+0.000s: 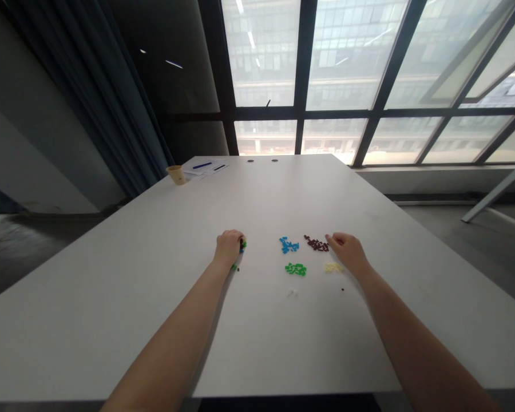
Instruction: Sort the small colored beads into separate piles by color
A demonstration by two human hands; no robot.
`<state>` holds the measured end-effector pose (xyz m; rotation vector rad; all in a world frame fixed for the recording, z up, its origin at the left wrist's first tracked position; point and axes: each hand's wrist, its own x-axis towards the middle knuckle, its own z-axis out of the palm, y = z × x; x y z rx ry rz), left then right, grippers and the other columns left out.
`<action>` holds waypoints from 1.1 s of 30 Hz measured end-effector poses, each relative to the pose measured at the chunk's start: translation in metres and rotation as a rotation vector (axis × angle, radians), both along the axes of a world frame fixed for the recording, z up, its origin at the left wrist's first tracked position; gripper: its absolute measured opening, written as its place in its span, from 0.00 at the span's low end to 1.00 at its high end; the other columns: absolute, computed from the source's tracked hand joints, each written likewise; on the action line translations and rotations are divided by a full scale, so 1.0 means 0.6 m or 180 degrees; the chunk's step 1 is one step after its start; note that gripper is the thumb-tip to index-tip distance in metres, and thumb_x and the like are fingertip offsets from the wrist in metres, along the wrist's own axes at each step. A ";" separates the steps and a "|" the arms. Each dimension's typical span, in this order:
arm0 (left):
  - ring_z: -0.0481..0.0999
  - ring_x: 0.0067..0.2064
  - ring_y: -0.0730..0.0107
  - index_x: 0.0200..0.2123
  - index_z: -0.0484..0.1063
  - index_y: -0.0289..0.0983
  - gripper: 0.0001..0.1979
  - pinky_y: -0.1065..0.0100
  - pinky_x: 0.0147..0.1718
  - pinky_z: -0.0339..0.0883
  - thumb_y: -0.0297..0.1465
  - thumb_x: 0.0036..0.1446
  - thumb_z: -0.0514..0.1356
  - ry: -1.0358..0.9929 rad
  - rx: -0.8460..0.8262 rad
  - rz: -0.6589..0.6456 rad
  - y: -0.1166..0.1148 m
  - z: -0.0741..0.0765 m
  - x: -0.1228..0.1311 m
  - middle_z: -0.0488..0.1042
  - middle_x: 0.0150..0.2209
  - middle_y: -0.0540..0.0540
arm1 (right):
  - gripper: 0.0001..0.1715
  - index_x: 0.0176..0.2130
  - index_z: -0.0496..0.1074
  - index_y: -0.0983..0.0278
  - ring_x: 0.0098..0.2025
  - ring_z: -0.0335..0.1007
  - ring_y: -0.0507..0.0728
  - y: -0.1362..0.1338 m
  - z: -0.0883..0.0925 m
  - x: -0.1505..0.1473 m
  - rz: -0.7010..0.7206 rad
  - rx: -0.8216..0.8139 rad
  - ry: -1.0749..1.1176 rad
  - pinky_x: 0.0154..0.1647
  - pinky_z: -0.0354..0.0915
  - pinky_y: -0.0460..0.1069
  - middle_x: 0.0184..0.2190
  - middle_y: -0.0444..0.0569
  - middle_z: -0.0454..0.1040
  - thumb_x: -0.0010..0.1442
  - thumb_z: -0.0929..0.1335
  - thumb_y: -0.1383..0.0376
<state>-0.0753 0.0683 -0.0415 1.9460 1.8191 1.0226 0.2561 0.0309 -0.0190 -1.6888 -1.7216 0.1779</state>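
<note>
Through my head feed I see the left hand curled around a small multicoloured cluster of plastic-looking pieces, which shows at its right side over the smooth white worktop. The right hand, fingers bent, sits just right of the loose pile of small dark-brown blocky pieces; I cannot tell whether it grips one.

Pieces on table, cup behind left

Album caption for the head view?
On a white table, left hand by small multicoloured pieces, right hand near small brown pieces.
</note>
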 end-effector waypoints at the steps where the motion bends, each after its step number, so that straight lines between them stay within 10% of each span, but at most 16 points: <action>1: 0.68 0.45 0.57 0.25 0.73 0.39 0.09 0.60 0.47 0.55 0.25 0.48 0.53 -0.0146 0.0073 -0.0005 0.000 0.001 0.000 0.74 0.33 0.42 | 0.24 0.15 0.47 0.63 0.19 0.44 0.48 0.000 0.000 0.000 -0.0004 0.0011 0.0018 0.20 0.46 0.44 0.14 0.39 0.45 0.51 0.59 0.53; 14: 0.73 0.41 0.68 0.47 0.60 0.41 0.23 0.64 0.45 0.62 0.33 0.46 0.61 -0.2516 -0.0383 -0.1451 -0.104 0.059 0.135 0.74 0.39 0.44 | 0.22 0.15 0.50 0.64 0.18 0.45 0.47 -0.030 0.009 -0.056 0.0720 0.0054 0.0089 0.21 0.44 0.44 0.14 0.39 0.49 0.53 0.59 0.57; 25: 0.72 0.38 0.71 0.50 0.57 0.42 0.25 0.65 0.43 0.63 0.30 0.48 0.60 -0.2374 -0.0351 -0.1664 -0.108 0.050 0.138 0.73 0.37 0.46 | 0.16 0.19 0.59 0.63 0.23 0.55 0.49 -0.050 0.010 -0.090 0.1512 0.0415 0.0214 0.27 0.53 0.44 0.18 0.41 0.59 0.56 0.61 0.62; 33: 0.72 0.38 0.70 0.53 0.55 0.42 0.28 0.65 0.43 0.62 0.29 0.48 0.60 -0.2522 -0.0515 -0.1748 -0.107 0.044 0.140 0.73 0.37 0.46 | 0.13 0.43 0.71 0.59 0.33 0.62 0.54 -0.061 0.012 -0.114 0.1854 0.0886 -0.0021 0.37 0.60 0.49 0.27 0.46 0.66 0.57 0.63 0.64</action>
